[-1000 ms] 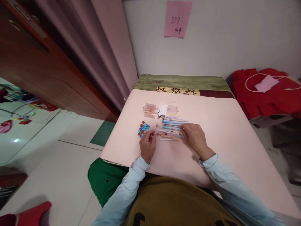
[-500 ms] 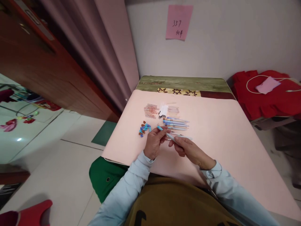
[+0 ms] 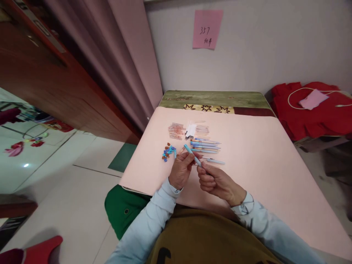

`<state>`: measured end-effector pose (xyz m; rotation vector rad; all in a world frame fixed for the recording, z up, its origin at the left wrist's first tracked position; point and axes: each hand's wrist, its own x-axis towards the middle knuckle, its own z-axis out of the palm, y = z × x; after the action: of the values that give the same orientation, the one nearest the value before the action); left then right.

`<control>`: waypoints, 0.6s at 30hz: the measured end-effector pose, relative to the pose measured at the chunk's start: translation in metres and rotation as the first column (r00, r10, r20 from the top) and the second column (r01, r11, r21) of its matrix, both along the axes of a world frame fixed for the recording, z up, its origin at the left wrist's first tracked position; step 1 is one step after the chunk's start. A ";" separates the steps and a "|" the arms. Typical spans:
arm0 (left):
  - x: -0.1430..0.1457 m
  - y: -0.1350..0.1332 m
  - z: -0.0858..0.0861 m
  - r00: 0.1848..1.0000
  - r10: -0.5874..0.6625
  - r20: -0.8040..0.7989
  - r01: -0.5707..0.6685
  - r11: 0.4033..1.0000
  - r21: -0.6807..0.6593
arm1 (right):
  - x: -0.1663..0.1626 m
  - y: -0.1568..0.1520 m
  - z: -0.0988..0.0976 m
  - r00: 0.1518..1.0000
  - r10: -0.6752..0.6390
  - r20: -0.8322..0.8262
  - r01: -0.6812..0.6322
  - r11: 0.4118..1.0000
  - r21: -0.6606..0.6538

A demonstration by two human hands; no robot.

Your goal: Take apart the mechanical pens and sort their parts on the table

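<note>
light-blue pen (image 3: 188,148), slanting above the pink tabletop (image 3: 261,165). left hand (image 3: 179,172) pinches its middle, fingers drawn together; right hand (image 3: 220,182) grips its near end, fingers curled closed. pens (image 3: 205,145) lie just beyond, small blue-and-brown pieces (image 3: 167,152) left.

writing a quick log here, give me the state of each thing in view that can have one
light-blue pen, held at a slant
left hand, closed on the pen
right hand, closed on the pen
row of pens, lying flat
blue and brown pieces, loosely heaped
white sticks, bunched together
clear tubes, piled
pink note, up on the wall
curtain, hanging in folds
red cloth, rumpled
</note>
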<state>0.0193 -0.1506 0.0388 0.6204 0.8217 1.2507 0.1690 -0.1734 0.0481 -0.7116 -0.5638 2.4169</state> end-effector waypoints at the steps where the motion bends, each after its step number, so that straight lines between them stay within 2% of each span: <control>1: 0.001 0.000 0.000 0.999 0.034 -0.012 -0.034 0.999 -0.003 | -0.002 -0.001 0.000 0.998 -0.034 0.059 0.030 0.998 0.063; 3: 0.002 0.001 -0.001 0.996 0.078 -0.033 -0.079 0.997 -0.020 | -0.006 -0.002 0.000 0.967 -0.156 0.199 0.104 0.962 0.251; 5: 0.003 0.002 -0.003 0.994 0.099 -0.037 -0.101 0.994 -0.040 | -0.008 -0.002 -0.001 0.901 -0.307 0.306 0.150 0.883 0.445; 6: 0.003 0.002 -0.003 0.994 0.106 -0.036 -0.108 0.993 -0.047 | -0.008 -0.002 -0.002 0.870 -0.357 0.341 0.154 0.853 0.499; 7: 0.003 0.002 -0.004 0.993 0.109 -0.037 -0.111 0.992 -0.053 | -0.008 -0.001 -0.003 0.851 -0.374 0.369 0.151 0.847 0.510; 8: 0.002 0.003 -0.004 0.993 0.112 -0.041 -0.114 0.992 -0.058 | -0.007 0.000 -0.004 0.848 -0.356 0.391 0.141 0.865 0.481; 10: 0.001 0.004 -0.006 0.992 0.112 -0.066 -0.116 0.991 -0.066 | -0.005 0.003 -0.007 0.869 -0.281 0.407 0.125 0.921 0.368; 12: 0.001 0.005 -0.008 0.988 0.107 -0.110 -0.115 0.991 -0.067 | -0.003 0.006 -0.010 0.885 -0.248 0.395 0.132 0.945 0.298; 14: 0.000 0.006 -0.009 0.982 0.110 -0.153 -0.122 0.990 -0.070 | -0.003 0.009 -0.013 0.875 -0.286 0.391 0.161 0.933 0.321; 18: 0.001 0.009 -0.010 0.973 0.128 -0.191 -0.149 0.984 -0.099 | -0.006 0.011 -0.017 0.781 -0.449 0.435 0.223 0.850 0.477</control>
<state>0.0201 -0.1416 0.0291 0.6010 1.0986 1.2761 0.1633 -0.1626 0.0309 -1.1928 -1.0185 1.6642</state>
